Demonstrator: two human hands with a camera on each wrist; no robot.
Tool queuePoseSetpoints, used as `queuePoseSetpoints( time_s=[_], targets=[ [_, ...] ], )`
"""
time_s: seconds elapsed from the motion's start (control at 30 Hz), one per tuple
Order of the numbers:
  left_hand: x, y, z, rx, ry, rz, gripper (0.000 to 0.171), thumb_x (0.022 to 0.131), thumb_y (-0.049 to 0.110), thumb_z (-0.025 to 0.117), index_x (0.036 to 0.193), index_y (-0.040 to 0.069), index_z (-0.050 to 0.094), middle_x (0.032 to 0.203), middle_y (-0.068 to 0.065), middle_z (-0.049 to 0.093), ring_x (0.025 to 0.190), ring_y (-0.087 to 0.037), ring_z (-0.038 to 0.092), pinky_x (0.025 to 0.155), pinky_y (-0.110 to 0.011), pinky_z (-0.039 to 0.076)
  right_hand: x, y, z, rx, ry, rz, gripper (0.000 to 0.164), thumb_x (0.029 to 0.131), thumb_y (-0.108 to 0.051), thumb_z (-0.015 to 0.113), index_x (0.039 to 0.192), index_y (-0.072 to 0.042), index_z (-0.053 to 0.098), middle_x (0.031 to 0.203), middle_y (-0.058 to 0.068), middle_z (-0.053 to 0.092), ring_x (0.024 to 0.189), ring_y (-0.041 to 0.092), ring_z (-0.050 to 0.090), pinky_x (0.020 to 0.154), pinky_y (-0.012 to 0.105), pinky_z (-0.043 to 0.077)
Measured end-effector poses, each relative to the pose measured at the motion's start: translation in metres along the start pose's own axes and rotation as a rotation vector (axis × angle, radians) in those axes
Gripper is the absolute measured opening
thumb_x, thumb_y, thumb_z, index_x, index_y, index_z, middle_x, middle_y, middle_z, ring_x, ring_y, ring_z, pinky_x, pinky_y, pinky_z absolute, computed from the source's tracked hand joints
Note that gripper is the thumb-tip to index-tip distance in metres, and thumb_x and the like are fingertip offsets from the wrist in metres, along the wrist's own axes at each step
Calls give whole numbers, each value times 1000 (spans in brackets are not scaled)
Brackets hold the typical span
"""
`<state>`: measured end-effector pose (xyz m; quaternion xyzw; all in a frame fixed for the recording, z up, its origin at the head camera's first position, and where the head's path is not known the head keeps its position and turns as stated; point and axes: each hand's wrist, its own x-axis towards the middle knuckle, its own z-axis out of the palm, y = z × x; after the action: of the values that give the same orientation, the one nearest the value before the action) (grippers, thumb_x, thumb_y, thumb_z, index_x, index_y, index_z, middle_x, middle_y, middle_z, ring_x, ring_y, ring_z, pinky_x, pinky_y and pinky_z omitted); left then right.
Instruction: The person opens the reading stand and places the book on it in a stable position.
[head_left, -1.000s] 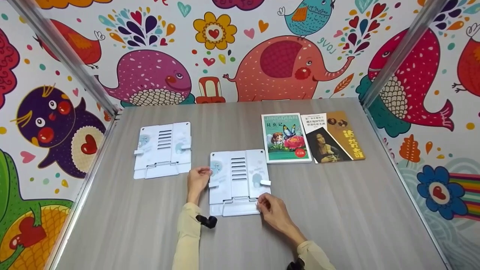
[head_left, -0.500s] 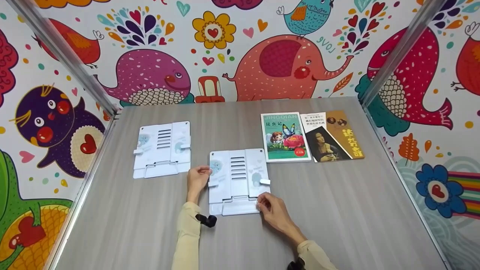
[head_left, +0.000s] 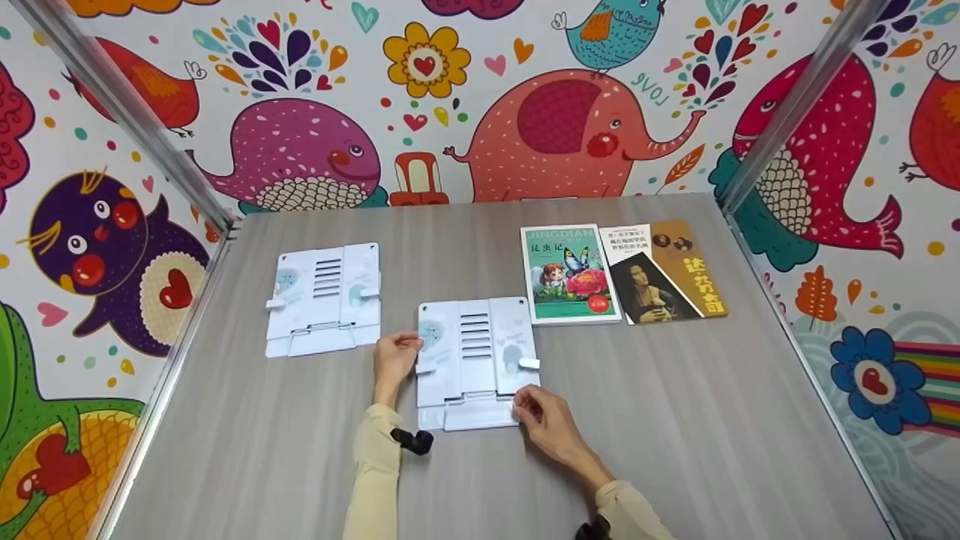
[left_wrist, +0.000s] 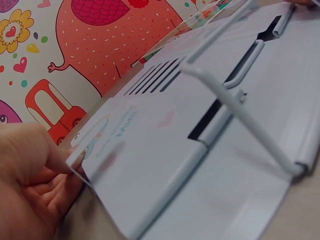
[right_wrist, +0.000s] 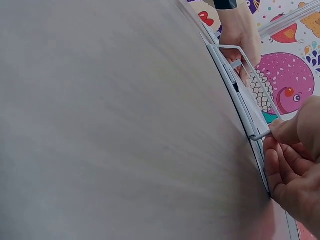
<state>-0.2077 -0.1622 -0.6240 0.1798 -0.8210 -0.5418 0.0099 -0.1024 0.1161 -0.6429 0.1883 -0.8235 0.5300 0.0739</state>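
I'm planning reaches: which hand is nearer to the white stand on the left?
Left. The left hand is close by the left stand, near its lower right corner, gripping the other stand; the right hand is farther, at the other stand's lower right.

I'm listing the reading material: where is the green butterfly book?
In the head view, the green butterfly book lies right of centre on the table, just left of the brown portrait book, near the far right corner of the nearer book stand.
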Motion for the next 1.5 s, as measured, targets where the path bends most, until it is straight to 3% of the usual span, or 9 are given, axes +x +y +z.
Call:
queuePoseSetpoints(
  time_s=[0.2, 0.5, 0.8, 0.93, 1.1, 1.27, 1.5],
  targets=[
    [0, 1, 0, 1, -9, 4, 15, 91, 5, 71, 103, -3, 74, 93, -13, 72, 80, -16, 64, 68, -20, 48, 2, -18, -2, 10, 49, -17, 16, 82, 19, 68, 85, 5, 61, 73, 15, 62, 63, 30, 56, 55, 21, 45],
    [2, -4, 0, 10, 8, 43, 15, 90, 5, 71, 102, -4, 75, 93, -15, 74, 84, -21, 67, 70, -22, 51, 0, 0, -6, 36, -31, 94, 5, 90, -1, 72, 91, -4, 68, 79, 2, 67, 72, 6, 58, 62, 18, 48],
    [0, -5, 0, -13, 11, 50, 15, 90, 3, 70, 102, -6, 74, 94, -17, 73, 84, -21, 67, 70, -22, 51, 8, -2, -11, 110, -38, 132, 6, 92, -6, 73, 97, -7, 71, 84, 5, 70, 76, 10, 60, 66, 19, 50],
    [-2, -4, -1, -11, 2, 42, 15, 90, 3, 70, 103, -5, 74, 94, -16, 73, 83, -20, 66, 70, -22, 51, 22, -3, -21, 84, 80, 189, 5, 94, -7, 70, 98, -6, 72, 85, 6, 70, 76, 9, 59, 67, 19, 49],
    [-1, -3, -2, -5, 0, 40, 15, 91, 4, 70, 103, -4, 74, 94, -15, 74, 83, -19, 66, 69, -21, 50, 52, 3, -34, -5, 234, 334, 8, 94, -7, 68, 98, -2, 72, 88, 9, 71, 78, 10, 59, 70, 20, 48],
    [-4, -2, -3, 5, -2, 18, 15, 92, 3, 69, 104, -3, 74, 96, -16, 73, 84, -20, 65, 71, -23, 50, 76, 15, -38, -62, 212, 454, 12, 93, -7, 67, 99, 2, 73, 89, 12, 72, 78, 12, 60, 70, 22, 49],
    [-4, -1, -1, -17, -1, 39, 14, 91, 2, 70, 102, -4, 74, 94, -15, 73, 81, -18, 65, 70, -22, 50, 91, 25, -34, -143, 184, 489, 13, 90, -9, 69, 94, 1, 76, 83, 11, 73, 72, 12, 60, 66, 24, 50]
  ],
)
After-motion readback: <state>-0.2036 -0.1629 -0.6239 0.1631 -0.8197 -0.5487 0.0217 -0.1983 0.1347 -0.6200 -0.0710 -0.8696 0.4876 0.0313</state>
